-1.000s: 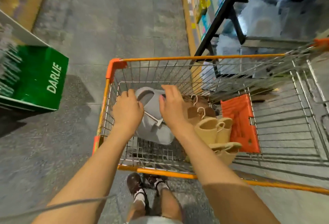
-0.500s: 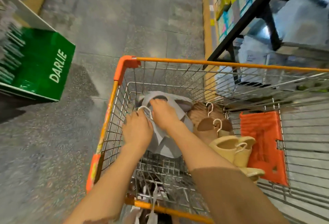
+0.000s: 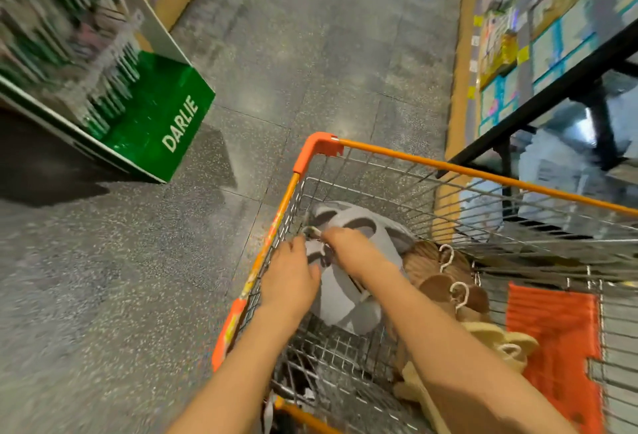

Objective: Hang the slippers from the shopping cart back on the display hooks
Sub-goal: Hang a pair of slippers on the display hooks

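A pair of grey slippers (image 3: 348, 299) on a white hanger lies in the front left corner of the orange wire shopping cart (image 3: 448, 166). My right hand (image 3: 348, 245) pinches the hanger's white hook by the cart's left wall. My left hand (image 3: 290, 278) rests on the grey slippers with its fingers bent toward the hook; its grip is hidden. A brown pair (image 3: 445, 278) and a cream pair (image 3: 500, 340), each with a white hook, lie to the right in the cart.
An orange fold-down flap (image 3: 559, 340) lies in the cart's right part. A green DARLIE display stand (image 3: 162, 116) is on the floor to the left. A black-framed shelf rack (image 3: 552, 95) with goods rises at the right, close to the cart. Grey speckled floor stretches ahead.
My view has swung left and the cart sits lower right in frame. My right hand moved from the slipper's upper to the hanger hook; my left hand shifted closer to it.
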Demonstrator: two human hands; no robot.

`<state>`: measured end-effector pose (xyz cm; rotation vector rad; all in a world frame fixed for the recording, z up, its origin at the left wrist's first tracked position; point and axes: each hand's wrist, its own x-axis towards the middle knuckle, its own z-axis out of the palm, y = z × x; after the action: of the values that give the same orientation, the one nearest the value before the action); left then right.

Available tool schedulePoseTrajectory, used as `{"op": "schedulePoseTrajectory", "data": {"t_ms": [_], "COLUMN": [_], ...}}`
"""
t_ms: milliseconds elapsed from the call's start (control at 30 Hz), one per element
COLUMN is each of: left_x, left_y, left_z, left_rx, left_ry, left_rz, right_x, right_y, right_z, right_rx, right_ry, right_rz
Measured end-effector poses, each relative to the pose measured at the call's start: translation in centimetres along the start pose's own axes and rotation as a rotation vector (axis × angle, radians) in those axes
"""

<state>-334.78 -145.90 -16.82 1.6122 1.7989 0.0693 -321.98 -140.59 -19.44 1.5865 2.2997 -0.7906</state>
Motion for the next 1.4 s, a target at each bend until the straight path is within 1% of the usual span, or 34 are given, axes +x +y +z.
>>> {"op": "schedulePoseTrajectory", "data": {"t_ms": [100, 167, 233, 300, 367, 433, 500, 567, 700, 833, 1000, 1067, 1133, 1200, 1233, 1300, 1400], "left_x": [-0.8, -1.8, -3.4, -5.6, -8.1, -10.6, -13.2, -15.6, -20.4, -27.3, -37.0, -41.2, -45.5, -49.7, -51.6, -55.2, -59.7], "left_y": [0.6, 1.4, 2.1, 2.6, 3.1, 3.5, 4.0, 4.4, 3.3, -0.5, -5.8, -7.3, -8.5, -9.4, -9.6, -9.8, -9.6], "left_z": [-0.6, -1.7, -3.4, -5.1, -6.8, -8.6, -11.1, -13.8, -19.7, -24.6, -28.2, -28.8, -28.9, -28.9, -28.9, -29.0, -29.2], "left_rx": [0.016, 0.077, 0.08, -0.02, -0.112, -0.163, -0.209, -0.178, -0.133, -0.094, 0.111, 0.169, 0.204, 0.232, 0.252, 0.267, 0.298], "left_ry": [-0.017, 0.007, 0.128, 0.269, 0.374, 0.483, 0.609, 0.77, 1.08, 1.22, 1.41, 1.48, 1.53, 1.56, 1.575, 1.592, 1.633], "left_rz": [0.072, 0.144, 0.237, 0.296, 0.344, 0.366, 0.36, 0.358, 0.219, 0.023, -0.234, -0.335, -0.429, -0.519, -0.565, -0.661, -0.79], "right_x": [-4.2, -6.8, -9.5, -12.5, -15.0, -17.0, -18.1, -18.9, -19.0, -19.0, -21.1, -23.0, -25.5, -27.7, -28.8, -31.1, -35.2], "right_y": [-0.9, -2.0, -3.2, -4.6, -6.4, -8.8, -11.0, -13.8, -21.4, -29.9, -41.0, -45.4, -49.2, -52.8, -54.5, -57.6, -61.0], "right_z": [-2.8, -5.1, -7.6, -9.9, -12.6, -16.3, -19.7, -22.5, -25.2, -25.3, -23.6, -22.3, -20.9, -19.4, -18.7, -17.6, -17.0], "right_rx": [0.075, 0.099, 0.104, 0.096, 0.094, 0.111, 0.047, 0.032, 0.029, 0.141, 0.366, 0.471, 0.5, 0.558, 0.567, 0.582, 0.682], "right_ry": [0.06, 0.099, 0.112, 0.14, 0.213, 0.246, 0.38, 0.465, 0.671, 0.757, 0.655, 0.575, 0.524, 0.407, 0.39, 0.438, 0.375], "right_rz": [-0.019, -0.059, -0.093, -0.163, -0.305, -0.438, -0.611, -0.755, -1.057, -1.314, -1.57, -1.67, -1.761, -1.792, -1.811, -1.917, -2.039]}}
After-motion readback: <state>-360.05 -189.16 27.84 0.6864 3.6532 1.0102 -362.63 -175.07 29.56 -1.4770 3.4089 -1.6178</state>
